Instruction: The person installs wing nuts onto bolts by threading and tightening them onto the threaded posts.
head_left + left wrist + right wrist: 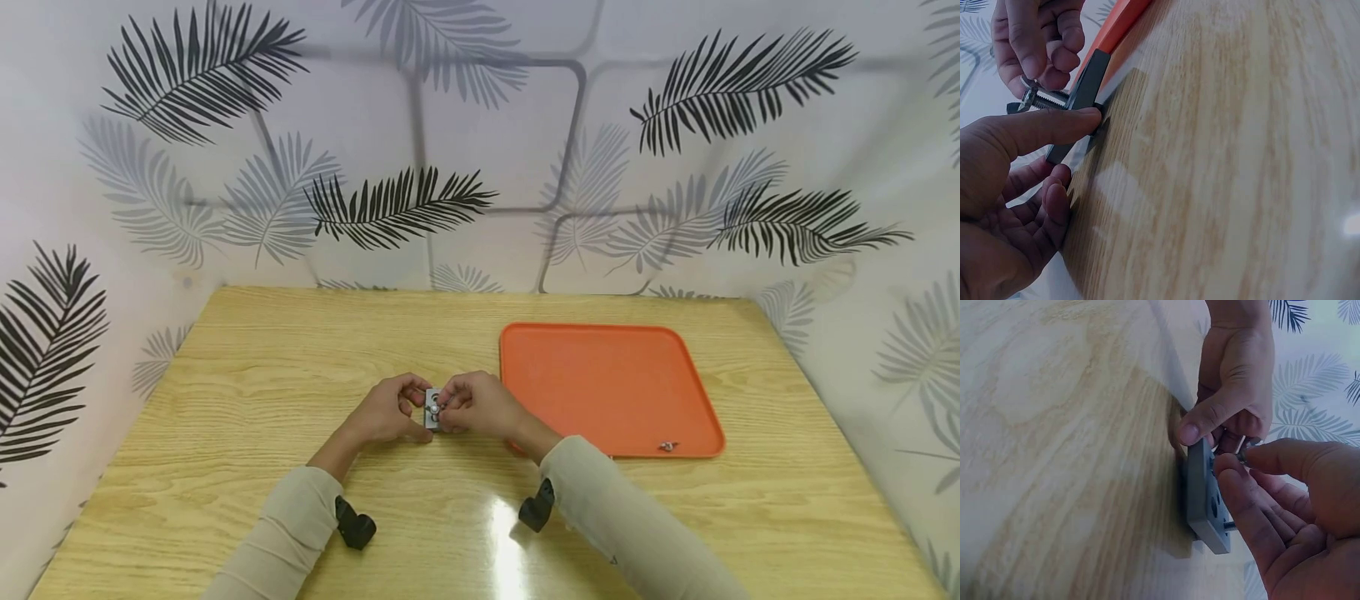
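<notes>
A small grey metal plate (429, 399) with holes stands close over the wooden table in front of the person. My left hand (388, 410) grips it by its edges, thumb on the near end and fingers at the far end. From its face sticks a threaded bolt (1054, 98) carrying a wing nut (1021, 105). My right hand (482, 407) has thumb and forefinger pinched on the small shiny wing nut, partly hidden by the fingertips. Another bolt end (1229, 525) juts from the plate (1197, 487) lower down in the right wrist view.
An orange tray (600, 375) lies on the wooden table (300, 333) to the right of the hands. One small metal piece (668, 446) sits near its front right corner. Leaf-patterned cloth (480, 142) rises behind the table and at its sides.
</notes>
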The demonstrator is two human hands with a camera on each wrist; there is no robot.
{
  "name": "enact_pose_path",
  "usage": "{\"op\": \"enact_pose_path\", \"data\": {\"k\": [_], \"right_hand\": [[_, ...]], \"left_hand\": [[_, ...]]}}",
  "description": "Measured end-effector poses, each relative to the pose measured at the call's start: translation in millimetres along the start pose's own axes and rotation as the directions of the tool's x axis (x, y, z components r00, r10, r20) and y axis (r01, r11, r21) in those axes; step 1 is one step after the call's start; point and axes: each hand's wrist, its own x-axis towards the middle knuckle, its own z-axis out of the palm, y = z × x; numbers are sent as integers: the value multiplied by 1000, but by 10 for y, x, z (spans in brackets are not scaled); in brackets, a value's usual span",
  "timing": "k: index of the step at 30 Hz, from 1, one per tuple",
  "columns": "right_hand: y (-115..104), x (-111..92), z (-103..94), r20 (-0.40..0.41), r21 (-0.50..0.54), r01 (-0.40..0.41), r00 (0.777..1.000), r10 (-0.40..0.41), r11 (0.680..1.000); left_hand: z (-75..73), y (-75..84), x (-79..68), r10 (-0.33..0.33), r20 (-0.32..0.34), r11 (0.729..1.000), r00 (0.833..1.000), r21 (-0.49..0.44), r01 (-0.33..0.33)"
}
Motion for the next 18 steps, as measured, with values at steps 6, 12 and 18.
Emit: {"op": "enact_pose_path", "data": {"k": [6,12,18], "right_hand": [[-32,23,-61,17,-63,20,1000,-19,998],[-49,49,-84,63,-133,61,997,-53,989],[-45,47,-74,117,-169,88,991,-69,982]], "left_hand": [[-19,22,-38,35,4,999,999,9,-35],[-16,8,-18,17,3,1000,1000,11,-17],[-7,21,-10,11,2,1000,1000,23,-11]]}}
